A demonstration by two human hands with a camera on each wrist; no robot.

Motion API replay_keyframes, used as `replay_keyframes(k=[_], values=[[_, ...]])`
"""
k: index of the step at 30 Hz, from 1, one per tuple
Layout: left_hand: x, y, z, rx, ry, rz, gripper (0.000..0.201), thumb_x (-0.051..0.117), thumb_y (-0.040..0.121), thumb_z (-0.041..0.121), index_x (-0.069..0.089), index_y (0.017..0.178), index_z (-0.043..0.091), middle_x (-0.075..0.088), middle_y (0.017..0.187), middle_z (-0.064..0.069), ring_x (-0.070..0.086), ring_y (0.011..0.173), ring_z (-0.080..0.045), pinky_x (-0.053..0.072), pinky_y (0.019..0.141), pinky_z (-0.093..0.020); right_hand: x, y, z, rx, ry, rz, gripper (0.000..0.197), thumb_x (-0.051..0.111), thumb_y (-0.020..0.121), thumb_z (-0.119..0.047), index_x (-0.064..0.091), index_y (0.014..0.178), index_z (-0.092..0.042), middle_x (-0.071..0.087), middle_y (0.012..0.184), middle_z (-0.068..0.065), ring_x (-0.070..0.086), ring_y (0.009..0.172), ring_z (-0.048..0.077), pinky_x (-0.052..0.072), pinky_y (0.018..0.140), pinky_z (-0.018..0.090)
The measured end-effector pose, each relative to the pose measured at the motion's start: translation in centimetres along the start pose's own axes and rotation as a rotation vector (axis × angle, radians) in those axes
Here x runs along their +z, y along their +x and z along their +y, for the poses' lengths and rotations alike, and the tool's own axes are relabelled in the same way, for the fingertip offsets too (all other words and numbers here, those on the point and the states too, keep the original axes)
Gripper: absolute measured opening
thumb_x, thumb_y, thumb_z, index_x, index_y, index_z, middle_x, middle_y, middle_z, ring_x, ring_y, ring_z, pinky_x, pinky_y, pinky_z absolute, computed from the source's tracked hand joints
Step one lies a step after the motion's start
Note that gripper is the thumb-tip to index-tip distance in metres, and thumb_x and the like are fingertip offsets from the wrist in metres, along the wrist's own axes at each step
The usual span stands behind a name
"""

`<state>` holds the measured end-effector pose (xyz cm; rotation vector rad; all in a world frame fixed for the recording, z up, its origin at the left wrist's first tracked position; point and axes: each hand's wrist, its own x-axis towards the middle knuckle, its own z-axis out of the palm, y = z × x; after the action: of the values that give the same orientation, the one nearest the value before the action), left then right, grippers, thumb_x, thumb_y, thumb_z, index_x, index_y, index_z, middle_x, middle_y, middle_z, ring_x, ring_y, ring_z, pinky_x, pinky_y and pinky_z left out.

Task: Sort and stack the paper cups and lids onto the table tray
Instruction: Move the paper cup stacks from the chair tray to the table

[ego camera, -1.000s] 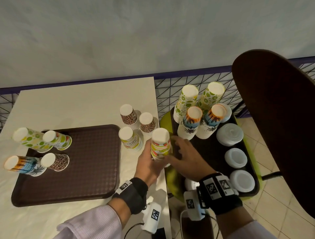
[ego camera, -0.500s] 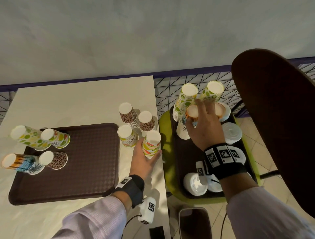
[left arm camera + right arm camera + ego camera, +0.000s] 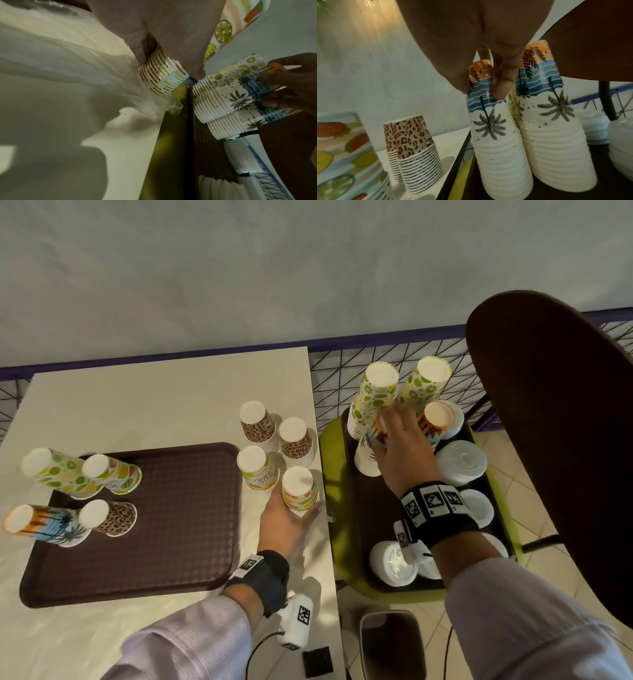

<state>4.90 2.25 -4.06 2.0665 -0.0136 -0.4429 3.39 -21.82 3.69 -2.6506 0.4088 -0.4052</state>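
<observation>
Sorting in hand: a judgement from the layout, the person is ferrying cup stacks from the side tray onto the tabletop (image 3: 137, 412) before they go onto the table tray.
Table tray (image 3: 178, 542): brown, on the near left of the tabletop; four cup stacks lie tipped along its left edge, the rest of its surface bare.
Side tray (image 3: 370, 508): dark, on a green seat to the right of the tabletop, carrying tall cup stacks at the far end and white lids (image 3: 460, 462) nearer.
Right hand (image 3: 404, 446): hands differ here; this one has thumb and fingers curled round the top of a palm-print stack (image 3: 494, 135), with a second palm stack just beside it.
Left hand (image 3: 287, 522): gripping the base of the fruit-striped stack (image 3: 298, 489), which stands at the near right edge of the tabletop.
Next move: probably lifting the palm stack straight up to clear its neighbours, then carrying it left.
Edges and room: the striped stack sits near the tabletop's edge; three other stacks crowd that corner.
</observation>
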Motion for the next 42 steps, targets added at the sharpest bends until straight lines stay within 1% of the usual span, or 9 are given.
replay_keyframes(k=[3, 7, 11, 15, 18, 23, 26, 37, 42], values=[[-0.3, -0.5, 0.4, -0.059, -0.024, 0.012, 0.078, 0.093, 0.075, 0.037, 0.050, 0.139, 0.026, 0.060, 0.121, 0.015, 0.059, 0.112, -0.010, 0.043, 0.096, -0.026, -0.1, -0.4, -0.1, 0.017, 0.001, -0.003, 0.056, 0.070, 0.089, -0.011, 0.045, 0.140, -0.013, 0.040, 0.145, 0.017, 0.053, 0.122, 0.040, 0.056, 0.092, 0.049], [-1.1, -3.3, -0.6, -0.169, 0.060, 0.040, 0.063, 0.091, 0.068, 0.048, 0.046, 0.107, 0.030, 0.061, 0.106, 0.009, 0.062, 0.097, -0.018, 0.054, 0.084, -0.040, -0.4, -1.9, -0.1, 0.039, -0.002, 0.025, 0.057, 0.070, 0.085, -0.017, 0.045, 0.136, -0.017, 0.044, 0.134, 0.014, 0.056, 0.111, 0.035, 0.060, 0.073, 0.047], [-0.8, -6.2, -1.3, -0.118, 0.119, -0.237, 0.038, 0.080, 0.078, 0.048, 0.051, 0.087, 0.025, 0.065, 0.083, 0.000, 0.061, 0.075, -0.023, 0.052, 0.071, -0.043, -0.1, -3.5, 0.6, 0.065, 0.047, 0.043, 0.049, 0.070, 0.090, -0.024, 0.047, 0.132, -0.018, 0.046, 0.131, 0.014, 0.056, 0.111, 0.033, 0.059, 0.072, 0.042], [2.1, -6.9, 0.3, 0.155, 0.176, -0.393, 0.036, 0.079, 0.083, 0.043, 0.048, 0.101, 0.041, 0.062, 0.088, 0.009, 0.060, 0.070, -0.009, 0.051, 0.065, -0.024, -0.2, -4.7, 1.6, 0.096, 0.098, 0.059, 0.046, 0.071, 0.091, -0.022, 0.051, 0.131, -0.015, 0.044, 0.130, 0.016, 0.055, 0.112, 0.034, 0.056, 0.085, 0.042], [4.4, -5.5, 3.3, 0.179, 0.160, -0.382, 0.061, 0.080, 0.087, 0.038, 0.042, 0.134, 0.039, 0.057, 0.114, 0.014, 0.059, 0.092, -0.003, 0.049, 0.079, -0.015, -0.5, -5.5, 2.3, 0.124, 0.125, 0.067, 0.046, 0.073, 0.090, -0.019, 0.051, 0.130, -0.015, 0.041, 0.132, 0.013, 0.054, 0.115, 0.032, 0.056, 0.088, 0.042], [7.7, -0.7, 7.1, 0.184, 0.222, -0.237, 0.110, 0.090, 0.074, 0.047, 0.023, 0.159, 0.030, 0.043, 0.153, -0.004, 0.046, 0.138, -0.025, 0.047, 0.112, -0.044, -1.0, -5.9, 3.8, 0.139, 0.173, 0.018, 0.046, 0.072, 0.091, -0.020, 0.048, 0.130, -0.020, 0.037, 0.133, 0.006, 0.054, 0.117, 0.029, 0.057, 0.088, 0.037], [8.9, 2.0, 7.6, 0.117, 0.329, -0.248, 0.134, 0.093, 0.065, 0.055, 0.008, 0.166, 0.026, 0.031, 0.164, -0.008, 0.030, 0.151, -0.031, 0.035, 0.121, -0.045, -1.3, -6.0, 4.6, 0.120, 0.204, 0.002, 0.047, 0.073, 0.090, -0.018, 0.048, 0.129, -0.020, 0.036, 0.132, 0.003, 0.053, 0.118, 0.026, 0.056, 0.087, 0.034], [9.8, 4.1, 7.1, 0.217, 0.291, -0.351, 0.137, 0.095, 0.056, 0.063, 0.015, 0.165, 0.034, 0.048, 0.142, -0.011, 0.043, 0.139, -0.031, 0.044, 0.114, -0.048, -2.3, -6.4, 5.4, 0.062, 0.283, -0.037, 0.041, 0.073, 0.089, -0.013, 0.050, 0.122, -0.021, 0.039, 0.129, 0.000, 0.051, 0.115, 0.018, 0.058, 0.086, 0.036], [9.8, 3.9, 6.9, 0.252, 0.192, -0.306, 0.128, 0.084, 0.046, 0.077, 0.019, 0.155, 0.056, 0.036, 0.141, -0.007, 0.034, 0.141, -0.027, 0.044, 0.115, -0.045, -3.9, -5.7, 3.8, 0.032, 0.305, -0.049, 0.044, 0.074, 0.088, -0.016, 0.051, 0.124, -0.023, 0.040, 0.129, -0.004, 0.051, 0.113, 0.014, 0.062, 0.077, 0.037]])
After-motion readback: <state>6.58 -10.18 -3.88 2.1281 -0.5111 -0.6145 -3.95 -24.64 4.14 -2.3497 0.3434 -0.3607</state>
